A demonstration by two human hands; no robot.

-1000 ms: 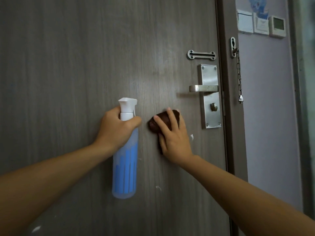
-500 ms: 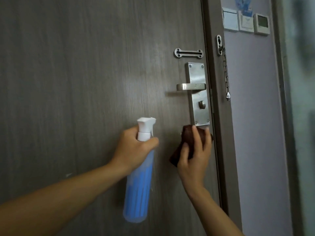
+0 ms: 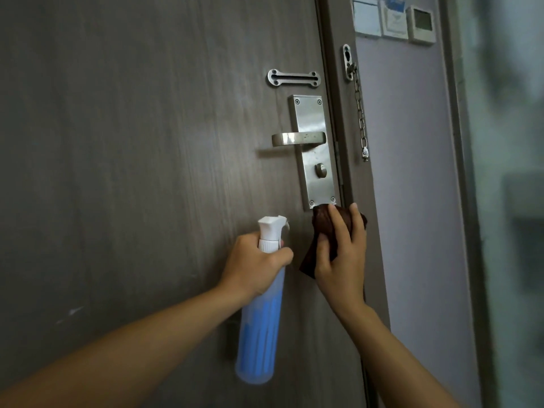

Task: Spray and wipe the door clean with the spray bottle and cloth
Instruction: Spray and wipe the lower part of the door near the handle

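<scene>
Brown cloth [image 3: 326, 223], bunched: the right hand [image 3: 338, 260] is pressing it against the door [image 3: 147, 142] just below the lock plate [image 3: 315, 154], its top edge touching the plate's lower end. The fingers are lying spread and fairly straight over the cloth, thumb at its left side; one dark corner is hanging down past the palm.

Spray bottle [image 3: 260, 328], translucent with blue liquid: the left hand [image 3: 253, 266] is gripping it round the neck, fingers curled, just left of the cloth and below-left of the plate. Its long axis is running near vertical, leaning slightly so the base sits left of the head. The white nozzle is pointing right, toward the cloth and the door's lock edge. Whether a finger is on the trigger cannot be told.

Progress, as a judgement: wiping is under way at the lock edge, mid-task. A pale streak is showing on the door far left of the plate, so that patch looks unwiped. No wet sheen or droplets are readable, so how much of the panel is already done cannot be told. The handle [image 3: 297, 139] and plate appear untouched.
</scene>
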